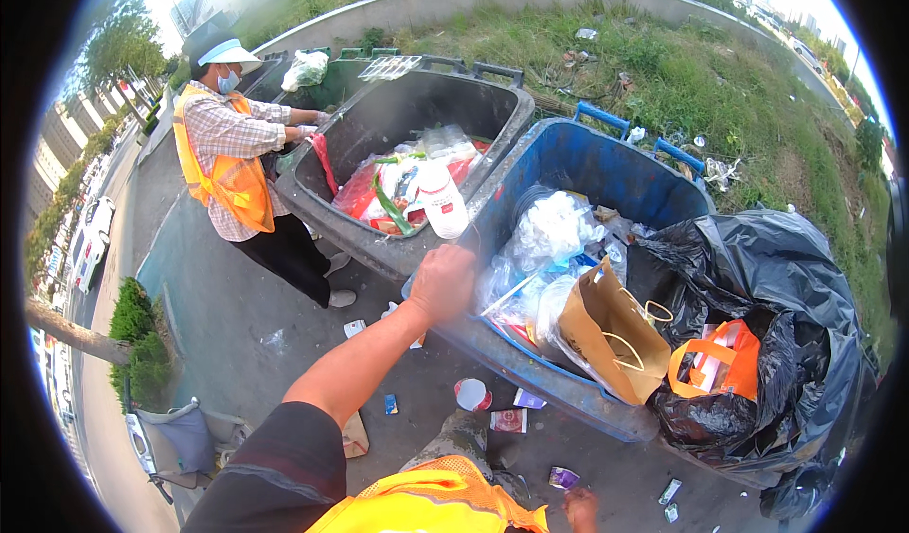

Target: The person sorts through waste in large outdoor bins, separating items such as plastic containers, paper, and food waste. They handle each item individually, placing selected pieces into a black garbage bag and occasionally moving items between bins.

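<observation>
My left hand (444,282) is closed at the near left corner of the blue plastic wheelie bin (547,377); blur hides whether it grips the rim. Just beyond it, a white paper cup (443,203) rests among rubbish at the edge of the dark grey bin (341,238). Inside the blue bin are clear plastic bags (561,228) and a brown paper carrier bag (603,327), which leans over the near rim. My right hand (581,508) is low at the bottom edge, beside my orange vest, partly blurred; its fingers are hard to make out.
A co-worker in an orange vest (231,185) stands at the bins on the left. A black bin bag (774,270) with an orange bag (742,352) lies right of the blue bin. Cups and packets (508,421) litter the ground. Grass (774,107) and a low wall (469,0) lie behind.
</observation>
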Motion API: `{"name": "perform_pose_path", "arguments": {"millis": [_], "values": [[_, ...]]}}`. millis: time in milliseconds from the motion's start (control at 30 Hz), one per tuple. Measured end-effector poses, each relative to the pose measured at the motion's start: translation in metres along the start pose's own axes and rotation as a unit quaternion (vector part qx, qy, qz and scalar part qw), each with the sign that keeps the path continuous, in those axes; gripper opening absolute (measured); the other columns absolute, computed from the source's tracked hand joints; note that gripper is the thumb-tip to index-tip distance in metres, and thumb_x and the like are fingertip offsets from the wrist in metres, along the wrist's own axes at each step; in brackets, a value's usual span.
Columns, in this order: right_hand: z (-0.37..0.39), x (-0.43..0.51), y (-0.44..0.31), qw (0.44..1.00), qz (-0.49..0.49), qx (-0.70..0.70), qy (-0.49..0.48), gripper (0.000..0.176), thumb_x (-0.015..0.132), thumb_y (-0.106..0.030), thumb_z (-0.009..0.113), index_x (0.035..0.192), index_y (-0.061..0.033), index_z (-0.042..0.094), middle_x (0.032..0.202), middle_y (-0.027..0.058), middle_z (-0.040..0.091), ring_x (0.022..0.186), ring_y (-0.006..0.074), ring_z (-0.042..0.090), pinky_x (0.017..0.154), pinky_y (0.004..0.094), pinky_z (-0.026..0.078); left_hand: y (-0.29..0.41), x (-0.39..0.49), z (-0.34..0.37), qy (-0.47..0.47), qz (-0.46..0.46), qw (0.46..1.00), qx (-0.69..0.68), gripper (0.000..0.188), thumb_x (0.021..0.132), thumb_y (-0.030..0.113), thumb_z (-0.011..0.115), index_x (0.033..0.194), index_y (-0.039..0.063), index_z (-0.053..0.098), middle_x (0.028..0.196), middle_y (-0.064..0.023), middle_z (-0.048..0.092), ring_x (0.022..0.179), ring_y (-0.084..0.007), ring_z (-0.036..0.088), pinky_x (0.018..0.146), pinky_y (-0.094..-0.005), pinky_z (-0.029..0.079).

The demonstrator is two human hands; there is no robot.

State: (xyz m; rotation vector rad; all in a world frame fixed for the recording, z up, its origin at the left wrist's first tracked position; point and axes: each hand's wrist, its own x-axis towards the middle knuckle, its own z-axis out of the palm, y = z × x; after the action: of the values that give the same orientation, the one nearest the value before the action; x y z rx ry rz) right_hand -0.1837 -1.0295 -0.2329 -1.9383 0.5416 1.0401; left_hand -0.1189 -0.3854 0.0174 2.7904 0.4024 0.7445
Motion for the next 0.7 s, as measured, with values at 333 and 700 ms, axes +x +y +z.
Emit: {"name": "perform_pose_path", "arguments": {"millis": [333,700], "values": [[0.046,-0.015,-0.068,0.990,-0.135,-0.042,0.012,0.040,0.092,-0.012,0.085,0.128,0.0020,0.078,0.093,0.0056,0.077,0.073,0.0144,0.069,0.062,0.0330,0.054,0.002,0.019,-0.013,0.003,0.030,0.999,-0.013,0.029,0.083,0.008,0.078,0.110,0.005,0.069,0.109,-0.0139,0.072,0.111,-0.0383,0.068,0.098,-0.0502,0.052],[0.068,-0.219,-0.341,0.920,-0.383,-0.081,0.010,0.041,0.096,-0.011,0.083,0.134,0.0017,0.074,0.111,0.0147,0.079,0.094,0.0207,0.077,0.087,0.0339,0.062,0.003,0.015,-0.002,-0.044,0.032,0.996,-0.067,0.036,0.080,0.002,0.081,0.114,0.005,0.070,0.116,-0.0132,0.072,0.116,-0.0371,0.067,0.106,-0.0515,0.047]]}}
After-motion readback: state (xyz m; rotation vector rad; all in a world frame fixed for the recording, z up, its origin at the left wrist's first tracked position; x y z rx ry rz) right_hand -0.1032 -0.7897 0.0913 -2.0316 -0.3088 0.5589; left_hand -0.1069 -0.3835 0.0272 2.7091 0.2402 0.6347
